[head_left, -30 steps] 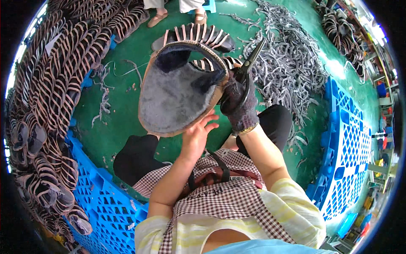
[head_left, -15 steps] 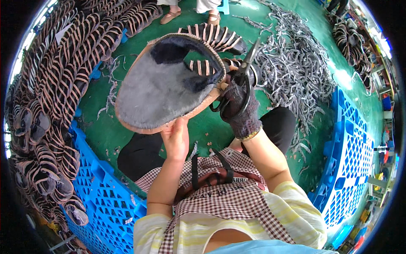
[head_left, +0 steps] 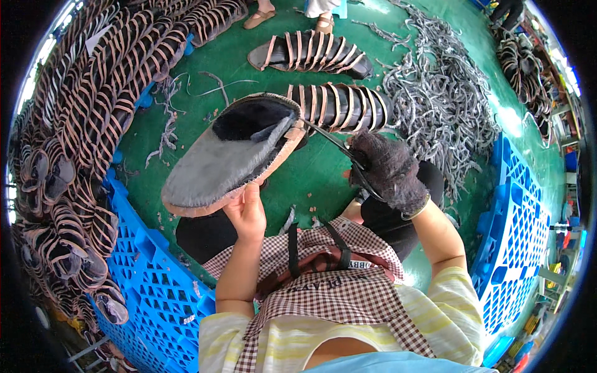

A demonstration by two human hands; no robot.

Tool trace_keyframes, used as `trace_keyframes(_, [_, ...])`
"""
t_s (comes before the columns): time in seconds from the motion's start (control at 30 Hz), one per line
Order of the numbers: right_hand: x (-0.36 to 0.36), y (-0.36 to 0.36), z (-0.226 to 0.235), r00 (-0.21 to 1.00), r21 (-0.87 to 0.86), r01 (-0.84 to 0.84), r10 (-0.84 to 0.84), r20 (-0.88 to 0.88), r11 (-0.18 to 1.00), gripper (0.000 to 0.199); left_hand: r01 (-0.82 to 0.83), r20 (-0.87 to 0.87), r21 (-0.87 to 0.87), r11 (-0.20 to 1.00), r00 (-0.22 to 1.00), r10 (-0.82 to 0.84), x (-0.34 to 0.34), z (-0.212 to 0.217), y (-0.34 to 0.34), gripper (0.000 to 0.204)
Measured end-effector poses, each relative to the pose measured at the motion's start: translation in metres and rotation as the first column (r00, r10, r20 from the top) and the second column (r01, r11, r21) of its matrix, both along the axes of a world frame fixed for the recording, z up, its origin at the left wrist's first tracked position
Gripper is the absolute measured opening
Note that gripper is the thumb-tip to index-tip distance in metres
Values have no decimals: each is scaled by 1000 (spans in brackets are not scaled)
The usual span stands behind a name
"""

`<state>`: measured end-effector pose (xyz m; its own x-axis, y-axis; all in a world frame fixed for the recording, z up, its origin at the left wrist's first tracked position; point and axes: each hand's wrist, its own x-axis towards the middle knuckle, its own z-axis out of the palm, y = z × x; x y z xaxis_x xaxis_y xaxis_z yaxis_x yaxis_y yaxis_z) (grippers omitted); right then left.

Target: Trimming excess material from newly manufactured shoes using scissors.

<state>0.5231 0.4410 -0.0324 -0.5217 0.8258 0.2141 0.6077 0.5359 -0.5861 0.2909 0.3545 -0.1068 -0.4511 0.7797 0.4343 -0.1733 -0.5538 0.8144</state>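
A slipper (head_left: pixel 233 165) with grey fluffy lining, a black inner toe and a tan edge is held tilted in front of me. My left hand (head_left: pixel 247 214) pinches its near edge, thumb on the rim. My right hand (head_left: pixel 390 166), in a dark knitted glove, is closed round the handles of black scissors (head_left: pixel 329 135). Their blades point left, with the tip at the slipper's tan rim near the toe opening. Whether the blades are touching or cutting the rim I cannot tell.
Nested slippers (head_left: pixel 118 87) are piled on the left, and two more rows, a far row (head_left: pixel 314 53) and a nearer row (head_left: pixel 342 107), lie ahead. Grey trimmings (head_left: pixel 444 112) heap at the right. Blue pallets (head_left: pixel 146 273) (head_left: pixel 513 248) flank me. Another person's foot (head_left: pixel 261 18) shows beyond.
The slipper has come lower and turned to a flatter tilt. My right hand has drawn away to the right, and the scissors have swung from pointing up to pointing left at the rim.
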Motion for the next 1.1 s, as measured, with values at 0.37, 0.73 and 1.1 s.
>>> trace_keyframes(0.37, [7,-11,4,935,-684,-174,-98,-340,708,49,-72,-142,-35,997,988,66,3,4,-11,18])
trace_keyframes(0.73, [2,-8,22,974,317,-43,-31,224,947,32,13,-236,-247,969,969,-73,-8,-1,-14,18])
trace_keyframes(1.1, [16,12,8,972,323,-227,190,142,919,45,289,152,-128,949,951,-270,-29,33,-5,32])
